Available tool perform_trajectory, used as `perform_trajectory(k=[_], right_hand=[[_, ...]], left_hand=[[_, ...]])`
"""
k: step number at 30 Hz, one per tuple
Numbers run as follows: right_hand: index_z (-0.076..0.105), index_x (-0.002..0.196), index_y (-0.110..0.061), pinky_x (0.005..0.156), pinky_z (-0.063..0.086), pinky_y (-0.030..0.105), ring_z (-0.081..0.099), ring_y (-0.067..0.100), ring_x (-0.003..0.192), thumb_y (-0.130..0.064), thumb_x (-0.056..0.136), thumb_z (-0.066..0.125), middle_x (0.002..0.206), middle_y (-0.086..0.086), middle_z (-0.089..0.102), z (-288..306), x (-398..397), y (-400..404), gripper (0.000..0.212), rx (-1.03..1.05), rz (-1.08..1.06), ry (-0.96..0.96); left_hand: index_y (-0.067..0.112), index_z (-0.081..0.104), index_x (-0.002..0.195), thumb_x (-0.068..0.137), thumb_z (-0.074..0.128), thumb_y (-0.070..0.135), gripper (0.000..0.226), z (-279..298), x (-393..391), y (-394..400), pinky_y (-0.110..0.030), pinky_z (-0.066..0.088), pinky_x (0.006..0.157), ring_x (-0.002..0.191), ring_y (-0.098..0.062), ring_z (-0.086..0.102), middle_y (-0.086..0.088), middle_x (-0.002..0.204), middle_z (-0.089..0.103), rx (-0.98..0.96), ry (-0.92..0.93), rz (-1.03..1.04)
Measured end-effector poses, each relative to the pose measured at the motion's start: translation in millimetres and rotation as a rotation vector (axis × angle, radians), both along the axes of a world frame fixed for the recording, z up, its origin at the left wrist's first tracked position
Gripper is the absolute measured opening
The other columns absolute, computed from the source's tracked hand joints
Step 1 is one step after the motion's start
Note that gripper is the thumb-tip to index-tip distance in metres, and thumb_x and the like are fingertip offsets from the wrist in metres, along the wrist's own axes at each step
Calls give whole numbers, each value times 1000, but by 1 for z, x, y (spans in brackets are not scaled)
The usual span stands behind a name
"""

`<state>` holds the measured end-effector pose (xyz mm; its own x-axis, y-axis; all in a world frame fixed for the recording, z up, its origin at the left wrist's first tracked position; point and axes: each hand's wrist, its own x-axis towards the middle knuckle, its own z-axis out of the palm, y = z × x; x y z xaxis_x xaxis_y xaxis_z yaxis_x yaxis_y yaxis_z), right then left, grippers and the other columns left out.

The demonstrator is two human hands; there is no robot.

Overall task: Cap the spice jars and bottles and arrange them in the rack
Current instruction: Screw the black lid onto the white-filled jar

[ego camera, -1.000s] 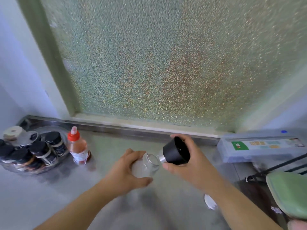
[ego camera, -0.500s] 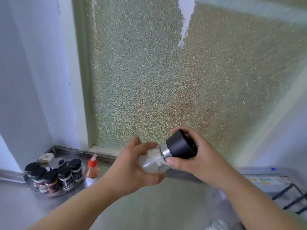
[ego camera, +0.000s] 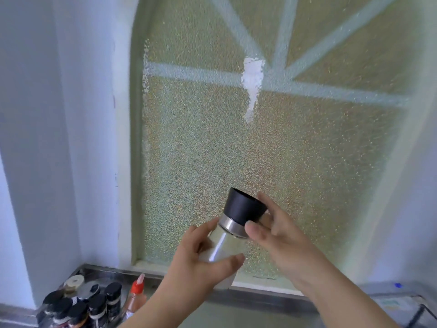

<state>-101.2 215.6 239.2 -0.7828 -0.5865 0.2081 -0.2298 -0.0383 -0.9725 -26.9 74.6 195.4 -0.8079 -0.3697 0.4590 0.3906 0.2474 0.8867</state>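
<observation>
1. Raised since a second ago: the glass jar [ego camera: 221, 247] and black cap [ego camera: 243, 207] are now up in front of the frosted window [ego camera: 307, 162], and the cap sits on the jar's mouth instead of apart from it.
2. Left hand [ego camera: 201, 263] wraps the jar body, fingers [ego camera: 234, 259] curled closed round the glass with the thumb on the far side. This grip looks meant to hold the jar from turning.
3. Right hand [ego camera: 281, 235] is at the cap, just above the left fingers. Its fingers are half curled, thumb tip by the steel collar [ego camera: 230, 224], the other tips behind the cap. Contact looks light; a firm pinch cannot be confirmed.
4. Jar is tilted, cap end up and away from the left fingers, likely so the right wrist can twist easily.
5. Judgement: step in hand is screwing the cap down. Whether it is fully tight cannot be told.
6. Rack [ego camera: 80, 304] is well below and left of the left fingers, on the counter [ego camera: 236, 313], crowded with dark-capped jars [ego camera: 97, 308]. Red-capped bottle [ego camera: 136, 297] stands just beside it, outside.
7. Next, probably: finish the twist, then lower the jar to the rack. Free space there is hard to see.
</observation>
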Motion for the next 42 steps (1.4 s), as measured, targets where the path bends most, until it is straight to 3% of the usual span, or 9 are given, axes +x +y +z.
perform_trajectory(k=[4,10,12,16,21,26,32,37,42], right_hand=[[62,114,-16,90,44,32,64,19,103,-47,46,88,104,6,72,8,2,-6,79,-160,201,-15],[64,87,-15,61,48,10,67,1,68,-21,56,85,72,-6,73,18,22,-34,38,-174,-75,164],[63,96,-19,72,50,13,68,1,81,-31,61,82,86,-3,74,19,23,-33,42,-121,-34,155],[64,110,-29,105,38,41,61,21,113,-41,61,74,109,5,71,21,18,-20,52,-84,122,72],[63,103,-23,72,48,14,68,6,91,-39,49,80,101,1,72,20,21,-30,59,-75,-42,154],[64,113,-21,101,39,35,60,23,114,-45,58,80,112,9,69,25,12,-21,62,-146,156,78],[64,101,-23,73,48,16,68,5,90,-49,40,79,97,0,73,23,13,-31,68,-81,-21,171],[61,115,-18,101,41,38,59,27,116,-45,64,79,116,12,67,30,13,-22,60,-113,246,44],[60,102,-24,70,47,12,67,3,87,-31,64,83,92,-4,72,29,16,-33,44,-45,14,161]], left_hand=[[27,58,107,41,77,45,72,10,2,-7,-10,40,60,68,-10,52,-11,79,54,-16,23,-54],[27,61,89,34,70,46,58,22,-3,-6,-9,33,50,53,-1,40,-10,69,44,-58,94,106],[23,64,85,34,70,44,55,24,-2,-5,-10,32,47,50,-3,39,-6,63,45,10,91,71],[20,65,85,32,71,43,58,31,5,-7,-8,36,47,46,-2,42,8,47,46,90,71,-11],[19,66,84,38,72,44,53,29,3,-5,-17,33,51,57,-12,42,-6,58,46,36,107,-20],[22,65,91,35,74,42,60,32,3,-11,-14,40,55,59,-10,49,-10,67,50,69,83,-64],[14,64,88,35,72,42,60,38,6,-4,-9,34,47,49,-6,43,5,50,48,72,118,-41],[12,64,92,40,74,36,58,40,13,-5,-10,42,51,52,0,53,8,53,60,125,77,-137],[14,66,90,46,77,30,48,40,13,0,-10,42,51,54,-1,52,5,57,59,141,79,-142]])
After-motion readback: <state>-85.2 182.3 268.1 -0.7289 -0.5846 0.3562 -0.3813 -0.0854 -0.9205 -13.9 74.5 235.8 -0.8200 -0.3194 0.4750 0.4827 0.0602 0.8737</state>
